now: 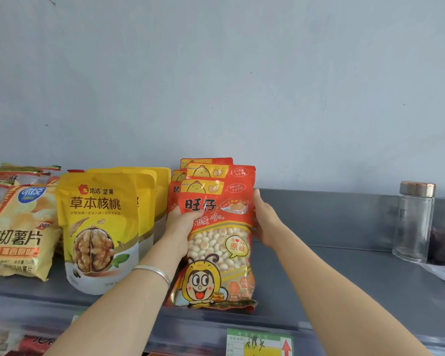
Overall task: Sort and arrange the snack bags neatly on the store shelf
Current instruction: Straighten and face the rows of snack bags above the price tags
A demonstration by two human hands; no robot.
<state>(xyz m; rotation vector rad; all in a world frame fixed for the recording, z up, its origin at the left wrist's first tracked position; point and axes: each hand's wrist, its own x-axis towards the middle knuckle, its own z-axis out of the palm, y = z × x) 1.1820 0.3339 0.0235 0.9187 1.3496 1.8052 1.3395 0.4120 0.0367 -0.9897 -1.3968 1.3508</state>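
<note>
Observation: the front red bun bag (216, 242) stands upright on the grey shelf (344, 278), long axis vertical, bottom seam near the shelf's front lip. It leans back on a stack of matching red bags (208, 170), whose tops show above and slightly to the left of it.

Hands: the bag lies directly between both. The left hand (183, 222) grips the bag's upper left edge, thumb curled over the printed front, the other digits hidden behind. The right hand (265, 219) rests flat against the right edge, its fingers (257, 199) straight and pointing up, clasping nothing. Both are equally near; only the left has a hold.

Judgement: the coming move turns on squaring this bag with the stack behind, which sits a little left of it.

Condition of item: glossy red pouch, clear window showing small round pale buns, cartoon bee figure at the base, lower corners slightly crumpled.

Adjacent: yellow walnut pouches (98, 227) just beside on the left, then a crisp bag (18, 235); a glass jar (414, 222) well apart on the right.
</note>
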